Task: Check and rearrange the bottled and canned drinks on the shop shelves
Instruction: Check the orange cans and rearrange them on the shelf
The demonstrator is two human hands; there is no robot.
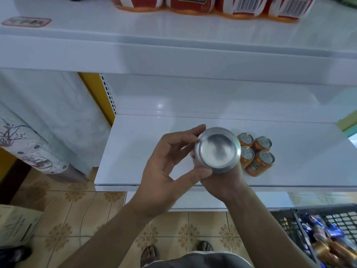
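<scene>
Aluminium can [218,149], concave base up: left hand [166,171] pinches, right hand [222,183] seemingly cups.

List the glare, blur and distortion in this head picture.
Head view: a small glare spot at the back of the lower shelf; the basket at lower right is blurred, its drinks unreadable; the upper shelf edge bows from the wide lens; the held can is sharp.

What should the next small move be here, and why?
Probably turn the can upright and stand it beside the four orange cans on the lower shelf: the left hand and right hand hold it above the shelf, base toward the camera.
</scene>
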